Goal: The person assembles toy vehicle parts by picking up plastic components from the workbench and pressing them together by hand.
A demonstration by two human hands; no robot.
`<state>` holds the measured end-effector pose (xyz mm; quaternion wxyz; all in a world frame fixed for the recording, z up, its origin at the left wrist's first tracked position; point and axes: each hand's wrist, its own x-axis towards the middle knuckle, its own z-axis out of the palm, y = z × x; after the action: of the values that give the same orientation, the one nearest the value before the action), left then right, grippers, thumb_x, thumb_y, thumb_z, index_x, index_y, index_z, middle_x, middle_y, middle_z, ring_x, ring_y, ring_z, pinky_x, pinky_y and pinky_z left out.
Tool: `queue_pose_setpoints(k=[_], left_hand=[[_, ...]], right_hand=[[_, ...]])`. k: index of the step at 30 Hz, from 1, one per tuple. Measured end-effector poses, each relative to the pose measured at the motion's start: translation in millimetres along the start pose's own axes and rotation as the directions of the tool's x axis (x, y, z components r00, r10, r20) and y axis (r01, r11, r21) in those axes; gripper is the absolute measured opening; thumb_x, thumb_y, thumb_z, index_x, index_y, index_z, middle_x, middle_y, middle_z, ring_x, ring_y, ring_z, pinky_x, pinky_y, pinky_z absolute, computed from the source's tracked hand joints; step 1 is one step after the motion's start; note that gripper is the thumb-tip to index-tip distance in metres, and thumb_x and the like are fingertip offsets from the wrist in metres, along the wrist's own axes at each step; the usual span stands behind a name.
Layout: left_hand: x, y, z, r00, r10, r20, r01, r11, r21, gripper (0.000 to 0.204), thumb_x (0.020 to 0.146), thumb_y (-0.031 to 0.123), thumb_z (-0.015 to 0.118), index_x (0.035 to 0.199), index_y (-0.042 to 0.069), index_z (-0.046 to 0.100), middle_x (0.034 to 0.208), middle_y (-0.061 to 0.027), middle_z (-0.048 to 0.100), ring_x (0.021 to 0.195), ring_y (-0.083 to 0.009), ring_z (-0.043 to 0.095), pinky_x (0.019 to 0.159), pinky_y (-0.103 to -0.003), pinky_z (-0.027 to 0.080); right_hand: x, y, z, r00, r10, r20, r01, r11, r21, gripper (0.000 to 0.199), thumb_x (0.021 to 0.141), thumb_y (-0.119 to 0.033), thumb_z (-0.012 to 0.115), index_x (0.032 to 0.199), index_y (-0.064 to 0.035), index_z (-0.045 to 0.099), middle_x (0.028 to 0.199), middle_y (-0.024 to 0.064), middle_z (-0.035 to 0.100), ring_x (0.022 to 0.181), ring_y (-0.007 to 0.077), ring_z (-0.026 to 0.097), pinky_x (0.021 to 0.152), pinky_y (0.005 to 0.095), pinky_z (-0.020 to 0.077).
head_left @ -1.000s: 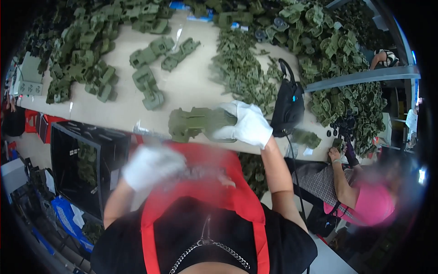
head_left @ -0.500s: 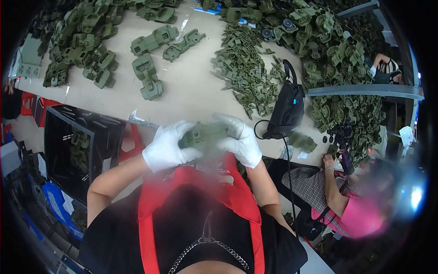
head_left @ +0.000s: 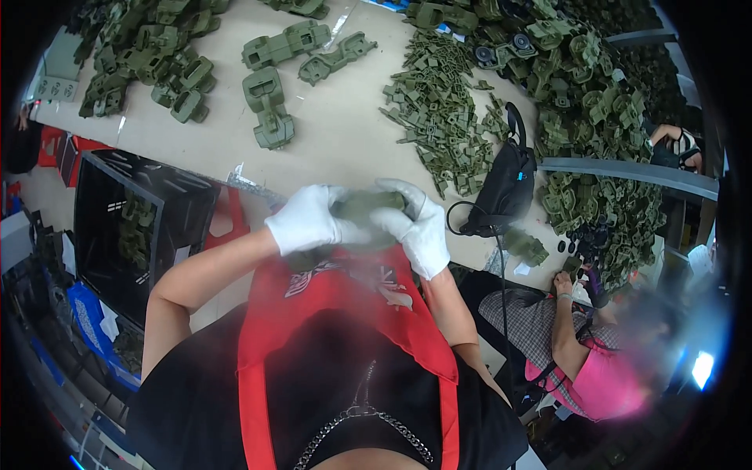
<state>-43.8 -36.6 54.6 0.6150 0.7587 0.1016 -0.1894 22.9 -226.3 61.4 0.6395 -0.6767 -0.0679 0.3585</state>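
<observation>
Between my gloved hands, over the table's near edge, is an olive-green plastic toy vehicle body [head_left: 368, 208], blurred and partly covered by fingers. My left hand [head_left: 309, 221], in a white glove, closes around its left side. My right hand [head_left: 417, 229], also gloved in white, grips it from the right with fingers curled over the top. Farther up the table lie three loose green vehicle bodies: a long one [head_left: 286, 45], a slimmer one [head_left: 337, 59] and one pointing toward me [head_left: 268, 108].
Small green parts [head_left: 439, 102] are heaped right of centre, beside a black pouch [head_left: 501, 188] with a cable. Bigger heaps of green bodies [head_left: 587, 110] fill the right under a metal bar [head_left: 634, 174]. A black crate [head_left: 157, 211] stands left. A co-worker [head_left: 580, 337] sits at right.
My hands have turned the green vehicle body, so another side faces up, and my right fingers now curl farther over it. The whole view has shifted slightly.
</observation>
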Motion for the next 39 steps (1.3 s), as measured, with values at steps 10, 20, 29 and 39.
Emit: queue_pose_setpoints(k=[10, 20, 29, 39], left_hand=[[-21, -23, -51, 1.000, -0.031, -0.005, 0.031, 0.998, 0.047, 0.095, 0.059, 0.011, 0.087, 0.140, 0.002, 0.037, 0.127, -0.0158, 0.055, 0.119, -0.0238, 0.053, 0.100, -0.034, 0.044], [-31, -37, -9, 0.982, -0.174, -0.072, 0.134, 0.914, -0.383, 0.068, 0.072, 0.004, 0.078, 0.132, 0.000, 0.046, 0.114, -0.0088, 0.062, 0.101, -0.0144, 0.059, 0.089, -0.029, 0.049], [-55, -15, -13, 0.997, -0.036, -0.070, 0.030, 0.997, -0.073, 0.071, 0.072, 0.023, 0.080, 0.130, -0.001, 0.046, 0.114, -0.0174, 0.063, 0.107, -0.0241, 0.062, 0.091, -0.035, 0.048], [-46, -10, 2, 0.991, 0.066, -0.113, -0.042, 0.979, 0.201, 0.055, 0.073, 0.024, 0.079, 0.118, 0.004, 0.055, 0.106, -0.0181, 0.063, 0.098, -0.0328, 0.063, 0.085, -0.038, 0.050]], right_hand=[[0, 10, -27, 0.991, -0.058, -0.121, 0.085, 0.970, 0.228, 0.039, 0.081, 0.003, 0.064, 0.119, 0.0026, 0.060, 0.103, 0.0062, 0.065, 0.086, 0.0100, 0.061, 0.074, 0.0228, 0.0498], [-1, -30, 13, 0.958, -0.231, 0.167, 0.280, 0.651, -0.705, 0.045, 0.076, -0.035, 0.072, 0.113, -0.0094, 0.065, 0.112, 0.0173, 0.063, 0.097, 0.0302, 0.063, 0.083, 0.0396, 0.0512], [14, 5, 32, 0.936, -0.078, 0.343, 0.269, 0.789, -0.552, 0.058, 0.076, -0.030, 0.070, 0.126, -0.0075, 0.053, 0.112, 0.0163, 0.062, 0.104, 0.0309, 0.062, 0.092, 0.0381, 0.0480], [-2, 1, 32, 0.975, 0.188, 0.122, -0.138, 0.932, -0.336, 0.067, 0.072, -0.015, 0.074, 0.132, -0.0020, 0.046, 0.116, 0.0169, 0.062, 0.111, 0.0266, 0.059, 0.096, 0.0343, 0.0452]])
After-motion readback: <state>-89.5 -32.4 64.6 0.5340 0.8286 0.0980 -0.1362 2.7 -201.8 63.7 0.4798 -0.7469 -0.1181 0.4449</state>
